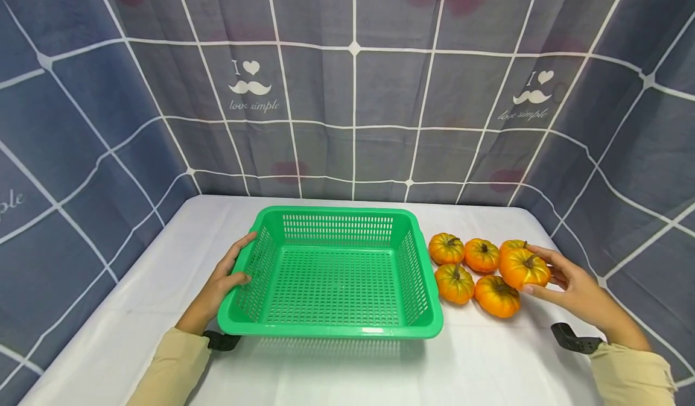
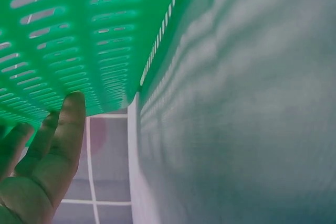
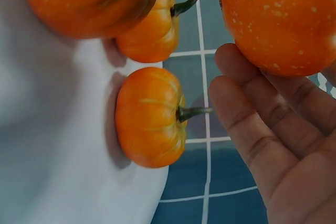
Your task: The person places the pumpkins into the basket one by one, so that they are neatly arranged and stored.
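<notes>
A green plastic basket (image 1: pixel 336 285) with slotted walls has nothing inside. My left hand (image 1: pixel 219 279) grips its left side, thumb over the rim and fingers along the outer wall. In the left wrist view, fingertips (image 2: pixel 73 103) lie against the slotted green wall (image 2: pixel 79 56). My right hand (image 1: pixel 575 288) holds a small orange pumpkin (image 1: pixel 523 267) between thumb and fingers, raised above the others. The right wrist view shows that held pumpkin (image 3: pixel 283 19) over the fingers. Below it on the table, another pumpkin (image 3: pixel 149 116) stands with its stem up.
Several small orange pumpkins, such as the front one (image 1: pixel 496 296) and the back left one (image 1: pixel 446 248), sit close to the basket's right side. The white-covered table (image 1: pixel 488 358) is enclosed by a grey-blue checked curtain (image 1: pixel 320 92) at the back and sides.
</notes>
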`<state>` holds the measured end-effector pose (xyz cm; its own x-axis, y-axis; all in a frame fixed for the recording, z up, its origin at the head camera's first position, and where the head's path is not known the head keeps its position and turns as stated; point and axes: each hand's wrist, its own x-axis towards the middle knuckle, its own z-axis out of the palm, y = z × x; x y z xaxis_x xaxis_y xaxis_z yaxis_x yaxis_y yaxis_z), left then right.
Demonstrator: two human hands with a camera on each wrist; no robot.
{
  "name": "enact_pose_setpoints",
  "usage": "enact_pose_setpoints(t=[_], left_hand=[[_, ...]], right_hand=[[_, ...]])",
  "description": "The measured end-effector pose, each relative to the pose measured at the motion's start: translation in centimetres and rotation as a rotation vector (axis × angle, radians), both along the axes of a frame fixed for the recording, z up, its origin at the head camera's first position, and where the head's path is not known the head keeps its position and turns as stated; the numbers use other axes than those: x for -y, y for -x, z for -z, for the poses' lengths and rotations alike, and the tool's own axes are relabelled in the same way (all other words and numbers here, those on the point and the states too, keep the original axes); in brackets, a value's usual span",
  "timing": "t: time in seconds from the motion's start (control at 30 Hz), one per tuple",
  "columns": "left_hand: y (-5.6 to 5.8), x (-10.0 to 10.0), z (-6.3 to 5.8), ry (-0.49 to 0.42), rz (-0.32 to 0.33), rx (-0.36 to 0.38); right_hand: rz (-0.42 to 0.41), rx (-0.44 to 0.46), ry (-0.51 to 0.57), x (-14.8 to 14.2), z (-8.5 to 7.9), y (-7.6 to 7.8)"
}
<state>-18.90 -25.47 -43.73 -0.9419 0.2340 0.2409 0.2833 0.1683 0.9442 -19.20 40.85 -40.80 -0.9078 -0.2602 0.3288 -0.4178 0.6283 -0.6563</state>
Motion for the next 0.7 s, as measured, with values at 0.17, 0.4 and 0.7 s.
enact_pose_setpoints(t=[0.17,0.4,0.7], left_hand=[[-0.1,-0.2,-0.1,0.003,-0.008,0.009],[-0.1,-0.3,-0.1,0.015,-0.015,0.008],[-0.2,-0.4,-0.1,0.012,-0.003,0.013]], right_hand=[[-0.038,-0.050,0.026,0.8,-0.1,0.3],[-0.066,-0.075,0.026,2.0,-0.6,0.4],[-0.128,-0.077,0.035,3.8,-1.5,0.7]])
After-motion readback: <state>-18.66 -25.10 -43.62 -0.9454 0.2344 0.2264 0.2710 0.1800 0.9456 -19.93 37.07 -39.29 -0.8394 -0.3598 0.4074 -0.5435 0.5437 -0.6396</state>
